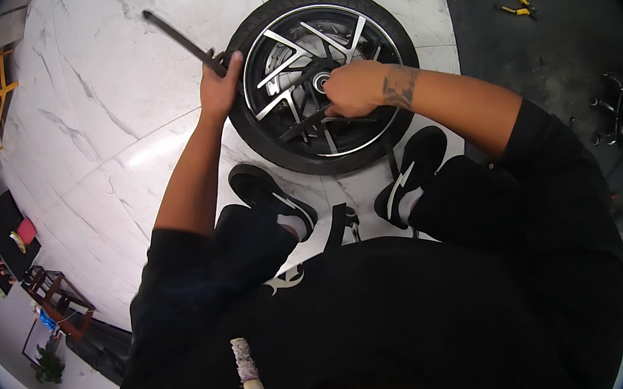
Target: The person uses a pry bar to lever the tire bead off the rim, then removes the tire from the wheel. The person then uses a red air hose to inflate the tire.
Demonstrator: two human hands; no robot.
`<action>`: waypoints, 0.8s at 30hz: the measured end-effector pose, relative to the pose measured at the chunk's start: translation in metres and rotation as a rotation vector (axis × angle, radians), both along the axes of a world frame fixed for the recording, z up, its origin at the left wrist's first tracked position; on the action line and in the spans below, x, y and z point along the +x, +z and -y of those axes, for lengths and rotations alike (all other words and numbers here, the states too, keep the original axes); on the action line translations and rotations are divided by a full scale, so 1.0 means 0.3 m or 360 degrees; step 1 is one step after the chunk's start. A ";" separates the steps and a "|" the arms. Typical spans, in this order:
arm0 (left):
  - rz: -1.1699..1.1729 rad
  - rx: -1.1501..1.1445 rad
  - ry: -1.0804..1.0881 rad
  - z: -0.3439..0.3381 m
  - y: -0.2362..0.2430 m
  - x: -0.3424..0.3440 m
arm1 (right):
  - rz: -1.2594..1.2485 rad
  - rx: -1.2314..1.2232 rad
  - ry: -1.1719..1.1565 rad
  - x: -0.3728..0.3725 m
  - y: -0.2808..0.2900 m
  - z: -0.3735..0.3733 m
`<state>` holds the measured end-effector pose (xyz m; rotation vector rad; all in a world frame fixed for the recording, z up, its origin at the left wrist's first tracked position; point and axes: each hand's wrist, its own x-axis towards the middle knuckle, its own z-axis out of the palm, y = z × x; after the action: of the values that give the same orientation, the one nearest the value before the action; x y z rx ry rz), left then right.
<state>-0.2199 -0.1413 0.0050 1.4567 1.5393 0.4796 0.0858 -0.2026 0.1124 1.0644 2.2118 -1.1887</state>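
A motorcycle wheel (262, 16) with a black tire and black-and-silver spokes lies flat on the floor in front of me. At its left edge my left hand (219, 88) is closed around a long dark metal bar, which looks like a tire lever (182, 40); its far end points up and left, away from the wheel. My right hand (357, 90) is curled into a fist over the spokes, right beside the hub (321, 82). A dark strip (305, 125) runs from under that fist toward the rim; I cannot tell whether it is a tool or a spoke.
My black shoes (269, 189) stand close to the tire's near side. Between them and me lies a dark flat piece (336, 225). A yellow-handled tool (518, 9) rests on the dark floor at the upper right. A lit cigarette (251, 383) shows at the bottom.
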 end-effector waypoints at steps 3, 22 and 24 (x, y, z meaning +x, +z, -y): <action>-0.0299 0.0230 -0.0008 -0.009 -0.067 0.013 | 0.0126 -0.0841 0.0029 -0.048 0.071 -0.134; -0.0115 0.0522 -0.0015 0.014 -0.140 0.012 | -0.0076 -0.0762 -0.1035 -0.710 0.195 0.523; -0.0122 0.0564 -0.0018 0.008 -0.139 0.017 | -0.0069 -0.1045 -0.1476 -0.791 0.125 0.597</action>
<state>-0.2147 -0.1436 -0.0366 1.7693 1.5603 0.7252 -0.1515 -0.3815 0.1498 1.7789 1.1089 -2.0959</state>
